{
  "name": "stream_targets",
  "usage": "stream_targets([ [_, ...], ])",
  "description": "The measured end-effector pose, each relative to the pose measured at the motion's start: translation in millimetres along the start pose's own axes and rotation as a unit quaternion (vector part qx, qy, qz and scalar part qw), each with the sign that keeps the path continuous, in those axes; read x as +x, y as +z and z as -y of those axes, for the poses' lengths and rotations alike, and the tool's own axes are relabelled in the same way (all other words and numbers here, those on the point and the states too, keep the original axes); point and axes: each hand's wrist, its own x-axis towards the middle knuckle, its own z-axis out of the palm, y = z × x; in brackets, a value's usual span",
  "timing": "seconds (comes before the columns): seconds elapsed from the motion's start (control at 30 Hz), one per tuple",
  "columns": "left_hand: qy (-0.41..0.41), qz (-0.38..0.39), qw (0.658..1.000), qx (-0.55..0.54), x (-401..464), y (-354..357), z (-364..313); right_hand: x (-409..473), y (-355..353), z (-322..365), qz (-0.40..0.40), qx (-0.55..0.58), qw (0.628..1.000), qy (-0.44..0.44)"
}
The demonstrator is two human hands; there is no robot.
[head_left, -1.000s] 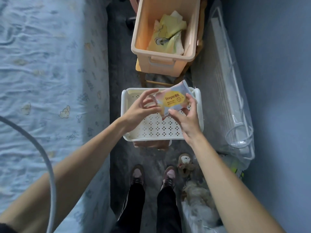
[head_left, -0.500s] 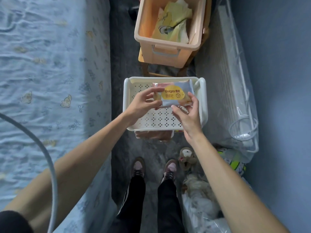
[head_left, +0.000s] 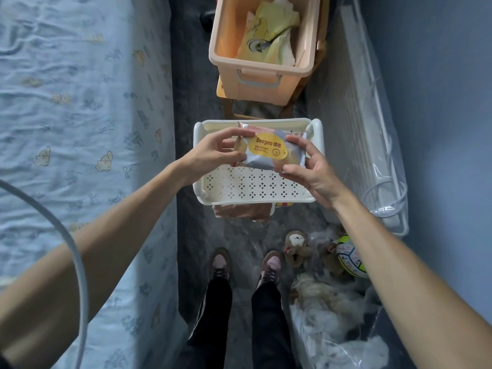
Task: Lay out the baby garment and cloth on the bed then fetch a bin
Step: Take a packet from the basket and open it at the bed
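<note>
Change since the earlier frame: the packet is turned from tilted to level, its yellow label square to the camera, and sits lower over the white basket; both hands have travelled with it.

Bed (head_left: 80,129): pale blue printed sheet, left of the aisle, wrinkled; no garment or cloth on the part that shows. Its far side is cut off by the frame.

Peach bin (head_left: 263,73): rigid plastic, grey handle on the near wall, standing on a wooden stool beyond the basket. Likely light; the handle or the rim is the obvious hold.

Yellow garment (head_left: 269,35): inside the peach bin, crumpled. Soft, limp and light by the look of it; best lifted by two edges so it opens flat. Whether a separate cloth lies with it cannot be told, since the folds hide the lower layers.

White basket (head_left: 253,187): perforated floor, stiff; what lies beneath it is hard to make out.

Packet (head_left: 269,151): glossy film, squashy, probably slippery; held above the basket, apart from its floor.

Left hand (head_left: 213,153): fingers and thumb pinch the packet's left end.

Right hand (head_left: 308,166): fingers curled round the right end.
</note>
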Motion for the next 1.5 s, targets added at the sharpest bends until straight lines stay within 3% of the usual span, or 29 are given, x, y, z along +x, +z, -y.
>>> stream_targets([
  [0.27,-0.003,0.006,0.999,0.040,2,-1,-8,9,-4,-4,-0.027,-0.038,0.999,-0.018],
  [0.37,0.019,-0.056,0.990,0.125,6,9,-5,11,-4,-8,-0.053,-0.065,0.996,-0.035],
  [0.43,0.072,-0.156,0.955,0.242,8,20,0,12,-1,-11,-0.066,-0.074,0.994,-0.044],
  [0.5,0.148,-0.245,0.885,0.368,7,34,2,12,3,-13,-0.077,-0.076,0.992,-0.059],
  [0.57,0.197,-0.272,0.827,0.451,6,49,-1,11,8,-13,-0.089,-0.069,0.991,-0.073],
  [0.7,0.200,-0.270,0.794,0.507,5,70,-9,7,18,-9,-0.112,-0.064,0.987,-0.092],
  [0.87,0.183,-0.275,0.797,0.506,-11,70,-29,-6,29,7,-0.109,-0.061,0.989,-0.079],
  [1.1,0.192,-0.321,0.768,0.519,-61,72,-69,-36,62,54,-0.067,-0.063,0.991,-0.093],
  [1.33,0.126,-0.448,0.791,0.397,-135,70,-100,-71,114,104,0.037,-0.088,0.990,-0.105],
  [1.5,0.069,-0.527,0.820,0.214,-224,51,-116,-106,191,128,0.113,-0.099,0.983,-0.106],
])
